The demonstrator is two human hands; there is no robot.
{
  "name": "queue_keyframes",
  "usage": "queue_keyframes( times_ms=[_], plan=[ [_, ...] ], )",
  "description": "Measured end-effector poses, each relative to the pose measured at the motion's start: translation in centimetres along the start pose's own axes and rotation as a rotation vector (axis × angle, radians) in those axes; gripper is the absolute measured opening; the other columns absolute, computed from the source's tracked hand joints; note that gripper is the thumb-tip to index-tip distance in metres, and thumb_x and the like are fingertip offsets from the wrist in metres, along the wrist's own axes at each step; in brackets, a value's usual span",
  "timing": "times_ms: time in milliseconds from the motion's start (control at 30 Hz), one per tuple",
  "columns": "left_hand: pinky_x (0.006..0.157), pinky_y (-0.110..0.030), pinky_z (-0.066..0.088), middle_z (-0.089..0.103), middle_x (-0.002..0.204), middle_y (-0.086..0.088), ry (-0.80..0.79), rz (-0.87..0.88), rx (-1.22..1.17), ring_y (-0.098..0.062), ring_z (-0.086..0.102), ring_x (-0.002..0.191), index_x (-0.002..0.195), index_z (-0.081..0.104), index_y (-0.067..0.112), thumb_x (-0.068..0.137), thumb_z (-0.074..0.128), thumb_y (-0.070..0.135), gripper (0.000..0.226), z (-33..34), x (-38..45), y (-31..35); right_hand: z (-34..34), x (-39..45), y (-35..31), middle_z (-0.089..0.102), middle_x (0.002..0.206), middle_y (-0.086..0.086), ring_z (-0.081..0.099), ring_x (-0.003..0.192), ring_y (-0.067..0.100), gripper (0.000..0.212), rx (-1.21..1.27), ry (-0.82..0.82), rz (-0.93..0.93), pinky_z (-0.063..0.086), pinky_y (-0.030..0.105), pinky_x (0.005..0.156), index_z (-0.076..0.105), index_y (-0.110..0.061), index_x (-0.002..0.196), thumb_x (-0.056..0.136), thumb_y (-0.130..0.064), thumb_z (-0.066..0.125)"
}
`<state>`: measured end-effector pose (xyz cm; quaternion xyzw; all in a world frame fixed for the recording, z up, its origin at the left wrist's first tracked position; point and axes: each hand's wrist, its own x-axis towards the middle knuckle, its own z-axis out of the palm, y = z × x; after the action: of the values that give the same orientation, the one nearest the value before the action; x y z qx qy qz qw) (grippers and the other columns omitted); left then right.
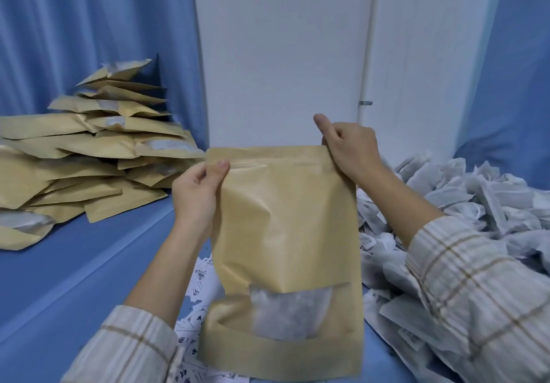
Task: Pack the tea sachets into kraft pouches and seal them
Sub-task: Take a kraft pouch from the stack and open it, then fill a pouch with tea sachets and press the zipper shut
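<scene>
Before the white door panel [282, 55], your left hand [196, 192] and right hand [351, 150] pinching the top corners of an upright tan windowed kraft pouch [285, 234], white tea sachets [476, 198] heaped to its right.

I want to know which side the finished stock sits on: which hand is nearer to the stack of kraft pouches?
Left. The left hand pinches the held pouch right beside the stack of kraft pouches; the right hand grips the pouch's far top corner, nearer the tea sachets.

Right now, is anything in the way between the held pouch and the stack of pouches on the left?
Nothing visible. Both hands, left hand and right hand, hold the pouch upright by its top; only bare blue surface lies toward the stack.
</scene>
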<state>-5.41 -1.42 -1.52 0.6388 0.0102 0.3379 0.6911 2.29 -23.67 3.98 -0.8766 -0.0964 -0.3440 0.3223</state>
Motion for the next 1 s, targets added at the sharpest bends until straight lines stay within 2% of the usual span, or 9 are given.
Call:
queue_keyframes(
  times_ms=[133, 200, 267, 433, 533, 633, 733, 833, 1000],
  plan=[
    [0.073, -0.034, 0.042, 0.063, 0.078, 0.003, 0.037, -0.124, -0.159, -0.016, 0.052, 0.075, 0.074, 0.063, 0.018, 0.089, 0.065, 0.034, 0.022, -1.6, 0.4, -1.3, -0.3, -2.8, 2.5, 0.066, 0.076, -0.011, 0.061, 0.063, 0.001, 0.052, 0.726, -0.533, 0.260, 0.045, 0.015, 0.054, 0.067, -0.020, 0.083, 0.061, -0.068, 0.066],
    [0.074, -0.032, 0.044, 0.063, 0.077, 0.004, 0.072, -0.165, -0.213, -0.012, 0.054, 0.072, 0.074, 0.064, 0.020, 0.090, 0.063, 0.033, 0.021, -1.8, 0.5, -1.7, 0.7, -4.8, 4.3, 0.071, 0.093, -0.001, 0.065, 0.079, 0.013, 0.057, 0.785, -0.820, 0.320, 0.049, 0.022, 0.061, 0.068, -0.014, 0.099, 0.059, -0.055, 0.073],
    [0.074, -0.032, 0.048, 0.065, 0.077, 0.006, 0.115, -0.209, -0.254, -0.010, 0.057, 0.071, 0.076, 0.066, 0.022, 0.091, 0.062, 0.033, 0.019, -1.9, 0.5, -1.9, 1.7, -6.6, 5.3, 0.071, 0.103, 0.000, 0.068, 0.089, 0.015, 0.050, 0.803, -0.929, 0.359, 0.052, 0.024, 0.066, 0.065, -0.017, 0.106, 0.064, -0.042, 0.075],
    [0.077, -0.033, 0.055, 0.071, 0.091, 0.003, 0.048, -0.301, -0.372, -0.014, 0.066, 0.081, 0.092, 0.066, 0.021, 0.089, 0.062, 0.040, 0.020, -2.2, 0.8, -1.6, 3.3, -9.0, 5.6, 0.074, 0.088, 0.002, 0.070, 0.078, 0.013, 0.018, 1.013, -0.718, 0.459, 0.053, 0.020, 0.061, 0.065, -0.010, 0.096, 0.081, -0.020, 0.067],
    [0.070, -0.033, 0.052, 0.070, 0.102, -0.006, -0.330, -0.443, -0.084, -0.024, 0.065, 0.083, 0.111, 0.062, 0.014, 0.071, 0.068, 0.050, 0.054, -3.4, 0.0, -2.1, 4.1, -9.9, 5.5, 0.073, 0.094, 0.007, 0.070, 0.082, 0.016, 0.025, 1.104, -0.526, 0.535, 0.054, 0.024, 0.066, 0.063, -0.004, 0.107, 0.087, -0.018, 0.062],
    [0.066, -0.034, 0.056, 0.072, 0.095, -0.006, -0.617, -0.632, 0.178, -0.020, 0.070, 0.082, 0.101, 0.071, 0.015, 0.063, 0.074, 0.050, 0.052, -4.8, -2.2, -3.1, 4.8, -10.7, 5.3, 0.065, 0.112, 0.015, 0.065, 0.094, 0.024, 0.033, 1.242, -0.386, 0.644, 0.052, 0.035, 0.081, 0.055, -0.001, 0.123, 0.092, -0.014, 0.054],
    [0.053, -0.036, 0.056, 0.070, 0.072, -0.007, -0.478, -0.745, -0.023, -0.020, 0.070, 0.065, 0.090, 0.071, 0.013, 0.063, 0.073, 0.046, 0.043, -5.9, -3.0, -3.6, 5.4, -11.5, 4.5, 0.064, 0.112, 0.012, 0.064, 0.094, 0.023, 0.031, 1.322, -0.387, 0.668, 0.052, 0.035, 0.082, 0.052, -0.004, 0.125, 0.095, -0.007, 0.046],
    [0.046, -0.033, 0.055, 0.064, 0.079, -0.015, -0.388, -0.774, -0.377, -0.030, 0.068, 0.059, 0.100, 0.064, 0.009, 0.073, 0.062, 0.047, 0.047, -7.6, -2.9, -3.5, 6.1, -12.1, 3.0, 0.065, 0.107, 0.009, 0.067, 0.085, 0.017, 0.030, 1.449, -0.364, 0.712, 0.057, 0.030, 0.073, 0.051, -0.005, 0.125, 0.097, -0.003, 0.041],
    [0.072, -0.040, 0.059, 0.067, 0.113, -0.013, -0.250, -0.664, -0.810, -0.032, 0.068, 0.094, 0.118, 0.060, 0.012, 0.076, 0.058, 0.058, 0.063, -8.9, -2.7, -4.2, 9.2, -10.2, -3.3, 0.060, 0.117, 0.019, 0.061, 0.085, 0.025, 0.037, 1.526, -0.221, 0.802, 0.055, 0.032, 0.061, 0.045, 0.001, 0.131, 0.094, 0.003, 0.043]
  ],
)
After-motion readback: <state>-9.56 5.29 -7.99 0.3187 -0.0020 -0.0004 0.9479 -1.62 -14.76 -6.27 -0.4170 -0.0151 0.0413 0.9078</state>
